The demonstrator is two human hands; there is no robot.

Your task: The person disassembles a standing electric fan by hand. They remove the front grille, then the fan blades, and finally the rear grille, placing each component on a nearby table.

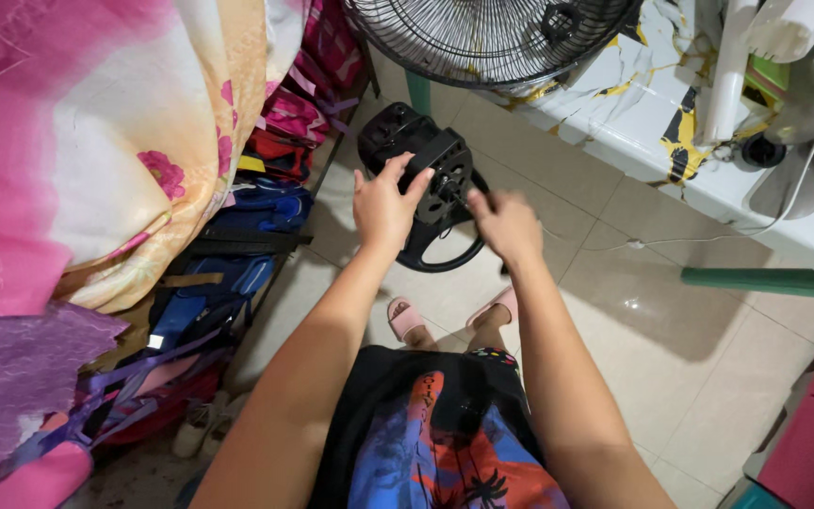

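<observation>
The person is holding one black fan motor housing (416, 165) out in front of the body, above the tiled floor (652, 330), with both hands on it. The left hand (383, 207) is gripping the housing from its near left side, its grip closing around the body with the fingers (398, 170) spreading over the top edge. The right hand (508, 226) is sitting at the housing's lower right, just beside the front face; its grip is looking pressed together around something small there, but the hand is blurring and what it is pinching cannot be told.

The housing is lying straight ahead of both hands, its long axis tilting away and up to the left, front face turning toward the right hand. The left hand is carrying it, so it is the nearer one; the right is touching only the edge.

A black ring (445, 250) is hanging below the housing, one of it. One fan guard (492, 38) is standing beyond, next to one marble-patterned counter (633, 104). Two pink slippers (405, 318) are showing on the floor. Hanging clothes and bags (237, 254) are crowding the left
</observation>
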